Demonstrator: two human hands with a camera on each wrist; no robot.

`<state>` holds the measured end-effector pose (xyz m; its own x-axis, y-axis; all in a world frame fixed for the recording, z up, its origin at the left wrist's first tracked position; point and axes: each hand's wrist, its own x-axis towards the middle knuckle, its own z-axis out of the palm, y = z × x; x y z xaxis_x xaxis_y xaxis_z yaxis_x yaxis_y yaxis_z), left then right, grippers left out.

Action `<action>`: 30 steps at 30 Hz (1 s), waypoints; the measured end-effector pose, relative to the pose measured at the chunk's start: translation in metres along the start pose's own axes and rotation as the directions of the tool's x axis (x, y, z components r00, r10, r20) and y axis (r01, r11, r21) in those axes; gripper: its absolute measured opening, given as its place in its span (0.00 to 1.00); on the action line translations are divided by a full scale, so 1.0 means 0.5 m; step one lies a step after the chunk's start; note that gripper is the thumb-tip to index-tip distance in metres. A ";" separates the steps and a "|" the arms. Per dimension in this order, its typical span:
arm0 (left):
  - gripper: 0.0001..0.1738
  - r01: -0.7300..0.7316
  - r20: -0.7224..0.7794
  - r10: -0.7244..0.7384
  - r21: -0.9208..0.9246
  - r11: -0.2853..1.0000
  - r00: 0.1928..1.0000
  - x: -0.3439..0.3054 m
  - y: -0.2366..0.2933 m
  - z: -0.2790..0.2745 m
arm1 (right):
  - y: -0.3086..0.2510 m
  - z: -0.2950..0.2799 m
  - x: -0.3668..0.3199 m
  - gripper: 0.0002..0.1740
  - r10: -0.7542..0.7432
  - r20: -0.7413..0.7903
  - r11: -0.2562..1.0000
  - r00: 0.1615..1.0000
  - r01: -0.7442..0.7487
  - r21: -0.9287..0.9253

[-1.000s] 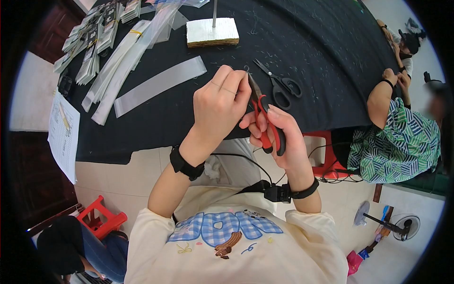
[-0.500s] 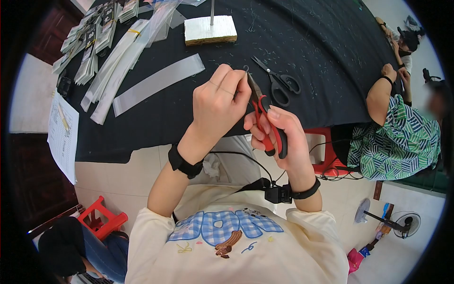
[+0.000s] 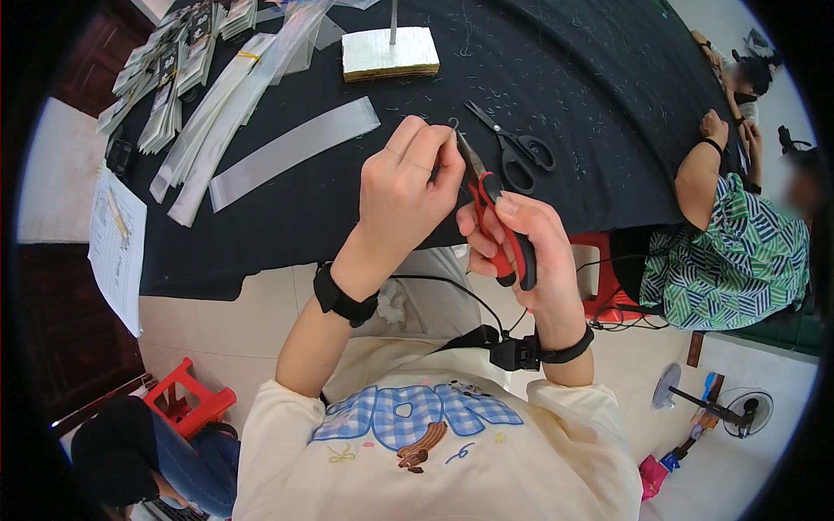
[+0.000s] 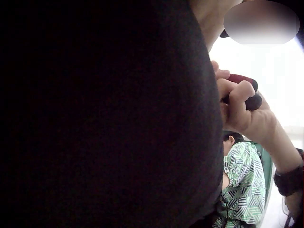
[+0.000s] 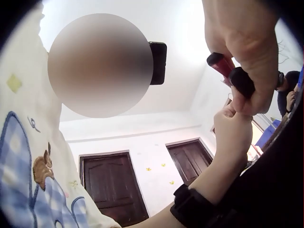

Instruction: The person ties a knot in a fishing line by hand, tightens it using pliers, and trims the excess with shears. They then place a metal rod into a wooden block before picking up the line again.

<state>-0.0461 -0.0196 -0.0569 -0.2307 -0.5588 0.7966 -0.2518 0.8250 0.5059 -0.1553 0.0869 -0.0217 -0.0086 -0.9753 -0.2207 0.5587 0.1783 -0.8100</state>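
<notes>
Red-and-black pliers (image 3: 488, 187) front and centre, up in the right hand (image 3: 546, 239) by the near edge of the black cloth (image 3: 608, 156), fingers and thumb curled round the handles, nose angled away from the body! Right at the tip there's a small dark loop (image 3: 453, 123), and the left hand (image 3: 401, 195) is on it, thumb and forefinger pinching, the other fingers folded in. Black scissors (image 3: 511, 139) lie just to the right; over left, a pale strip (image 3: 295, 154); farther out, a white-topped block (image 3: 373, 56) with a thin rod (image 3: 393, 24) rising from it.
</notes>
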 end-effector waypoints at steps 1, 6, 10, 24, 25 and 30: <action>0.08 -0.006 0.003 0.006 0.003 1.000 1.000 0.001 0.000 -0.001 | -0.001 0.001 0.000 0.17 0.000 0.000 1.000 1.000 0.000 0.000; 0.08 -0.008 0.014 0.008 -0.017 1.000 1.000 0.004 0.001 -0.006 | 0.003 0.002 -0.001 0.17 -0.015 -0.005 1.000 1.000 0.015 0.008; 0.08 0.002 0.008 -0.002 -0.021 1.000 1.000 0.006 0.007 -0.005 | 0.008 -0.012 0.001 0.16 -0.013 0.092 0.982 0.996 -0.004 0.186; 0.08 0.016 -0.033 -0.017 -0.014 1.000 0.999 -0.001 -0.001 -0.006 | 0.020 -0.029 -0.018 0.14 -0.072 0.124 0.992 0.990 0.058 0.115; 0.07 0.022 -0.060 -0.024 -0.030 0.999 0.998 -0.003 -0.004 -0.004 | 0.019 -0.032 -0.024 0.14 -0.072 0.125 0.992 0.990 0.058 0.115; 0.06 0.053 -0.086 -0.057 -0.046 0.998 0.995 -0.004 -0.008 -0.008 | -0.002 -0.061 -0.039 0.16 -0.176 0.011 0.983 0.984 0.175 0.058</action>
<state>-0.0408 -0.0215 -0.0595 -0.1345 -0.5957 0.7918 -0.2203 0.7971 0.5623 -0.1807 0.1099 -0.0332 -0.0977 -0.9929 -0.0684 0.5960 -0.0033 -0.8030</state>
